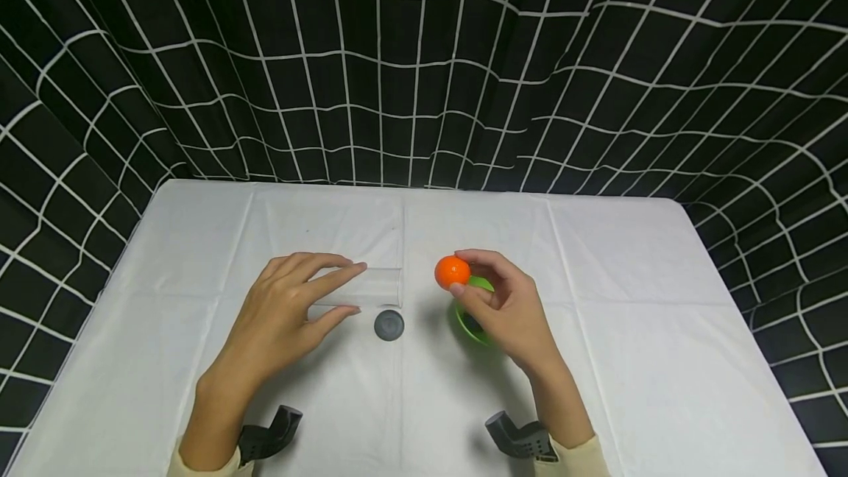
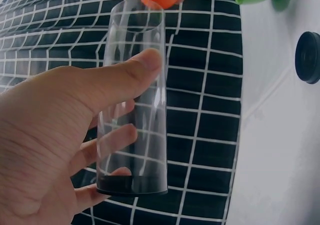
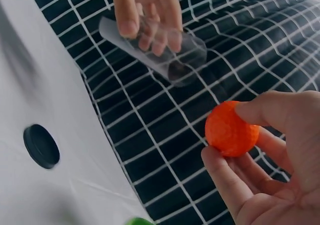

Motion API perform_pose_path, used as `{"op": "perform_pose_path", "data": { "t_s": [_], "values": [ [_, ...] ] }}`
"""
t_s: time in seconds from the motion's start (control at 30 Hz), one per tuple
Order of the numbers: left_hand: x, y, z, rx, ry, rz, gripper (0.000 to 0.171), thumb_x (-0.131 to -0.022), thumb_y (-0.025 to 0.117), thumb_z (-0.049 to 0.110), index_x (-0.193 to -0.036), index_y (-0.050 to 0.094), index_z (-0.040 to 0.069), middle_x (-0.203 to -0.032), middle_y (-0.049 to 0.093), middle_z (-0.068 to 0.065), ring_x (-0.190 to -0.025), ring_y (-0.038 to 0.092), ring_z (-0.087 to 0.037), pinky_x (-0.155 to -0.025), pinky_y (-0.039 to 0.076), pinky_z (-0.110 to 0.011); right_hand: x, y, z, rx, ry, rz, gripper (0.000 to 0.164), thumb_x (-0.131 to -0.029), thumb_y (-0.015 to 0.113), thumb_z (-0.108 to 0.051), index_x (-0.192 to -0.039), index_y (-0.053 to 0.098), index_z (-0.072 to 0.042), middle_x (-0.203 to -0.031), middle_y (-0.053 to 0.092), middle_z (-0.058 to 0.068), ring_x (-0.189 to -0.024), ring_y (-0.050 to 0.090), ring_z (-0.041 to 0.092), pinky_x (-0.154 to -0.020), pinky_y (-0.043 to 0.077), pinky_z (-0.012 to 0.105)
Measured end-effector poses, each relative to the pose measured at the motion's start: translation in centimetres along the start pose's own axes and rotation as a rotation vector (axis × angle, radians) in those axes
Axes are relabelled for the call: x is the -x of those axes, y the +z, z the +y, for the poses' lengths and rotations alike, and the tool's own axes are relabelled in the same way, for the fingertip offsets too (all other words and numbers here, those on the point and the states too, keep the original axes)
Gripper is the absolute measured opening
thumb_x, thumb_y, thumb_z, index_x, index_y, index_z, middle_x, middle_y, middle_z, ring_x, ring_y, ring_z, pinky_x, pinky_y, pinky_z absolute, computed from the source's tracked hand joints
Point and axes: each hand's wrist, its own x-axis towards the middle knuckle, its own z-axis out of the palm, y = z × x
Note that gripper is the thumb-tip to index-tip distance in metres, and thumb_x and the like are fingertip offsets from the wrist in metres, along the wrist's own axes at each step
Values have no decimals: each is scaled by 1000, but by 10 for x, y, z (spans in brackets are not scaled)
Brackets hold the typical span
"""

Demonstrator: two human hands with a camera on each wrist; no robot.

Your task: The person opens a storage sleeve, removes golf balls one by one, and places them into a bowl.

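A clear plastic tube [image 2: 150, 100] with a black end at its bottom lies across the left hand [image 1: 285, 308], gripped between thumb and fingers. Its open end points right, toward the other hand. The right hand [image 1: 510, 308] pinches an orange ball [image 1: 453, 272] with thumb and fingertips, a short gap away from the tube's mouth. Below the right hand a green bowl [image 1: 467, 326] is partly hidden by that hand. On the table between the hands lies a round black cap [image 1: 389, 325].
A white cloth covers the table [image 1: 318, 403]. Dark netting-patterned fabric [image 1: 411, 72] with white grid lines rises behind and at both sides. Each wrist wears a black device, the left one [image 1: 271, 434] and the right one [image 1: 520, 436].
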Motion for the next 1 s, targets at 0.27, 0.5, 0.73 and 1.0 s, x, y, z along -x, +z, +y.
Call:
{"op": "perform_pose_path", "data": {
  "t_s": [0.27,0.5,0.73,1.0],
  "values": [
    [-1,1,-1,4,20,12,52,-85,89,30,-135,74,27,-124,76,2,-113,71,-23,-108,51,-49,1,-15,1,60,-12,20,43,-94,74,5,-136,62,1,-128,66,5,-98,79,28,-92,63,24],
    [-1,0,0,7,28,22,52,-85,89,30,-135,74,27,-123,76,1,-113,71,-23,-107,52,-49,1,-24,6,132,-35,38,43,-93,75,6,-134,63,2,-131,65,15,-101,78,15,-91,62,22],
    [-1,-1,0,14,18,20,52,-85,89,29,-134,74,27,-122,76,1,-116,71,-24,-107,52,-49,2,-30,8,274,-60,47,41,-91,77,6,-131,67,-1,-131,65,14,-116,66,4,-93,60,18],
    [0,-1,0,20,11,24,52,-85,89,30,-134,74,27,-123,76,1,-119,70,-24,-105,53,-49,2,-33,12,446,-58,27,41,-91,78,4,-129,69,-6,-129,67,9,-116,66,19,-95,63,30]
  ]
}}
